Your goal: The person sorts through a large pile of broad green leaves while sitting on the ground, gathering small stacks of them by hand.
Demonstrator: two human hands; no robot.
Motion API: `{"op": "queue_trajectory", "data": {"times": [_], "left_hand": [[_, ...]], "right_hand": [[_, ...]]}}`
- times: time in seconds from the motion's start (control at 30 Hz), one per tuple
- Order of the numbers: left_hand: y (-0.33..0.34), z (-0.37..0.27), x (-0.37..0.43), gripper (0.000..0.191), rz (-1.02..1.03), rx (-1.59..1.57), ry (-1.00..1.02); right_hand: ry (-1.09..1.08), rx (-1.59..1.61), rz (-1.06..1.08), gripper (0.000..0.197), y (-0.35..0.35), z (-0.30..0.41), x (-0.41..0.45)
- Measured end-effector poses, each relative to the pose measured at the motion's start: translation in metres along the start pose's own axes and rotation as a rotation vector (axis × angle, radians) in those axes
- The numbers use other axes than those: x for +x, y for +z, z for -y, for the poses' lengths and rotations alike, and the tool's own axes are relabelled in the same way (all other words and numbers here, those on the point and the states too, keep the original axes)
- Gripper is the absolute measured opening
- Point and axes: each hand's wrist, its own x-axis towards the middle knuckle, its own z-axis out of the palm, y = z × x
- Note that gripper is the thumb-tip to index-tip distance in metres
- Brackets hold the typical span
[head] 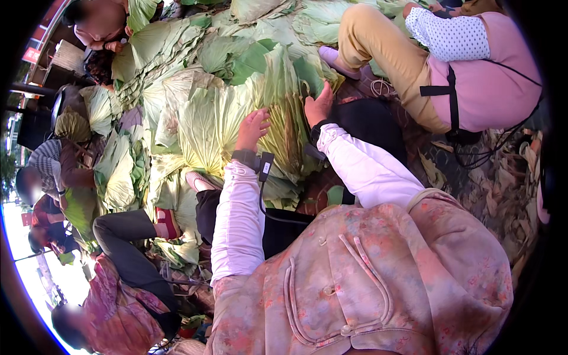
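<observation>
Large pale green, pleated leaves, which look like dried lotus leaves, lie in a layered heap before me. Over the heap's near part is my left hand, fingers spread and slightly curled, with nothing held in it. My right hand is at the right edge of a bundle of folded, yellow-ribbed leaves, thumb apart from the fingers. Whether it touches the leaf edge there I cannot tell. Both wrists carry dark bands, and a black cable runs from the left one.
A co-worker in a pink top crouches close on the right. Several other people sit along the left side, one in grey trousers. Dry leaf scraps litter the ground at right. More stacked leaves spread beyond the heap.
</observation>
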Motion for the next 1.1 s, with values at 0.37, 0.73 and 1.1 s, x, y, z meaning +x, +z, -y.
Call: {"op": "queue_trajectory", "data": {"times": [0.37,0.73,1.1], "left_hand": [[0.002,-0.004,-0.004,0.037,-0.019,-0.001,-0.017],[0.014,0.015,0.03,0.046,0.091,-0.292,-0.06],[0.031,0.048,0.084,0.063,0.085,-0.388,-0.101]], "right_hand": [[0.184,-0.026,0.288,0.062,0.036,-0.034,-0.026],[-0.056,-0.347,0.817,0.072,0.03,-0.019,-0.053],[-0.103,-0.249,0.805,0.063,0.025,-0.013,-0.048]]}}
